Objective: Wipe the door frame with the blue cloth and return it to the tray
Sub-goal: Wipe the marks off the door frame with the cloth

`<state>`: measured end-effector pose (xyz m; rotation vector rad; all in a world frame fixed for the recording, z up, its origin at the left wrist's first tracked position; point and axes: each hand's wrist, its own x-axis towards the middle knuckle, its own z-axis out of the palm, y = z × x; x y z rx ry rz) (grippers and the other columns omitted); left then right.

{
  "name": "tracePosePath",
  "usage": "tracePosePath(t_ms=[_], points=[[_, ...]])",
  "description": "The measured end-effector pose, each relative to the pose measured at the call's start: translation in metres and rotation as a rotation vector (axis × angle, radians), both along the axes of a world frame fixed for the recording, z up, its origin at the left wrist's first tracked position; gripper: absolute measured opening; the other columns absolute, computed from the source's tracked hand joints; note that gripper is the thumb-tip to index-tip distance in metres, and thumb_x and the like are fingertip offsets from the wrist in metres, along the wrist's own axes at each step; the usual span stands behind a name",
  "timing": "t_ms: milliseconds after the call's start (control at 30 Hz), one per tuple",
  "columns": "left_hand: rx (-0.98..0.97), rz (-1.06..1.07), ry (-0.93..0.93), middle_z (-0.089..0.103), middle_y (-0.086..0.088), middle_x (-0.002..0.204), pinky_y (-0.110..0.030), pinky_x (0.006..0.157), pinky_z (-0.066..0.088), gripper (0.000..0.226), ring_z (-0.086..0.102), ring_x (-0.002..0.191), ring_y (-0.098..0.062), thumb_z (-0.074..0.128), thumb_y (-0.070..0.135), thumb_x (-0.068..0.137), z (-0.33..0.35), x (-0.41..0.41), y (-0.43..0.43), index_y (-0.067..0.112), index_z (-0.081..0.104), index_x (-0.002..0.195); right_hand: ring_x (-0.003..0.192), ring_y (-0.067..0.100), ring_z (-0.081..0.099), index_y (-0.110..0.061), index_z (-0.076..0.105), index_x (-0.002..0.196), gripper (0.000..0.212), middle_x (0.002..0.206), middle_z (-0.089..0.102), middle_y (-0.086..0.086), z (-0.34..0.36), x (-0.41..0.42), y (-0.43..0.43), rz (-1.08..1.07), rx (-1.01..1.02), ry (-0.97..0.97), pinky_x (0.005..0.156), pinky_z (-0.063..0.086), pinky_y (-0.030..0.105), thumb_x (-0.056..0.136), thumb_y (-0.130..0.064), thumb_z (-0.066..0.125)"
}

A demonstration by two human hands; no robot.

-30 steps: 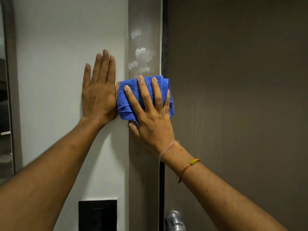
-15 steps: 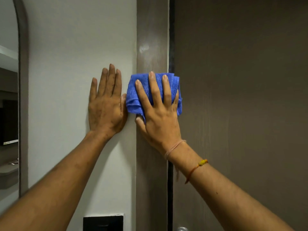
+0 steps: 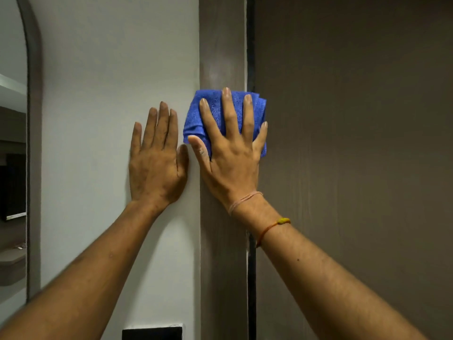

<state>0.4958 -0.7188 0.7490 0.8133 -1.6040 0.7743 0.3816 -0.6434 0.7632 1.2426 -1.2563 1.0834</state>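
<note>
A folded blue cloth (image 3: 210, 111) is pressed flat against the grey-brown door frame (image 3: 221, 45), a vertical strip between the white wall and the door. My right hand (image 3: 230, 153) lies over the cloth with fingers spread, holding it to the frame. Just left of it, my left hand (image 3: 157, 163) rests flat on the white wall (image 3: 117, 69), fingers together and holding nothing; its thumb nearly touches my right thumb. No tray is in view.
A closed brown door (image 3: 355, 143) fills the right side, with a dark gap (image 3: 250, 45) beside the frame. A black switch plate (image 3: 152, 334) sits low on the wall. An arched opening (image 3: 14, 143) at far left shows shelves.
My right hand has slid the cloth up the frame, over the white smudges seen a second ago. The view has tilted upward, and the metal door handle has dropped out of sight.
</note>
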Motion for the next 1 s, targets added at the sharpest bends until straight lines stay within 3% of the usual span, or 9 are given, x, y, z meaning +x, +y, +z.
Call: tracePosePath(t_ms=[100, 267, 467, 700, 1000], points=[[-0.007, 0.010, 0.000, 0.005, -0.011, 0.161, -0.043, 0.121, 0.002, 0.062, 0.000, 0.149, -0.022, 0.020, 0.034, 0.096, 0.000, 0.000, 0.001, 0.011, 0.003, 0.150, 0.144, 0.037, 0.008, -0.031, 0.025, 0.144, 0.053, 0.156, 0.020, 0.008, 0.014, -0.005, 0.002, -0.033, 0.019, 0.054, 0.109, 0.013, 0.070, 0.095, -0.050, 0.033], [0.001, 0.025, 0.010, 0.004, -0.011, 0.161, -0.043, 0.121, 0.002, 0.062, 0.000, 0.149, -0.022, 0.020, 0.032, 0.094, 0.000, -0.001, 0.002, 0.010, 0.004, 0.150, 0.144, 0.036, 0.002, -0.034, 0.017, 0.145, 0.055, 0.158, 0.012, 0.006, 0.061, -0.005, 0.002, -0.092, 0.045, 0.086, 0.111, 0.010, 0.068, 0.095, -0.048, 0.032], [0.004, 0.014, 0.001, 0.003, -0.010, 0.161, -0.043, 0.121, 0.002, 0.061, 0.000, 0.149, -0.023, 0.020, 0.035, 0.096, 0.001, 0.000, 0.002, 0.012, 0.003, 0.151, 0.145, 0.035, 0.001, -0.032, 0.017, 0.146, 0.059, 0.158, 0.012, 0.006, 0.012, -0.001, 0.000, -0.045, 0.027, 0.007, 0.112, 0.006, 0.067, 0.093, -0.056, 0.028], [0.000, 0.023, 0.006, 0.004, -0.010, 0.161, -0.043, 0.122, 0.002, 0.062, 0.000, 0.149, -0.022, 0.020, 0.033, 0.095, 0.001, 0.000, 0.003, 0.010, 0.004, 0.151, 0.145, 0.033, 0.003, -0.034, 0.018, 0.145, 0.055, 0.158, 0.014, 0.004, 0.056, -0.002, 0.000, -0.053, 0.012, 0.042, 0.113, 0.007, 0.066, 0.095, -0.054, 0.027], [0.004, 0.007, -0.007, 0.004, -0.011, 0.161, -0.044, 0.121, 0.001, 0.061, 0.001, 0.149, -0.024, 0.020, 0.032, 0.096, 0.000, 0.000, 0.004, 0.011, 0.003, 0.151, 0.144, 0.036, 0.003, -0.033, 0.017, 0.145, 0.060, 0.158, 0.013, 0.007, 0.007, -0.004, 0.005, -0.078, 0.078, 0.090, 0.112, 0.006, 0.065, 0.092, -0.054, 0.036]])
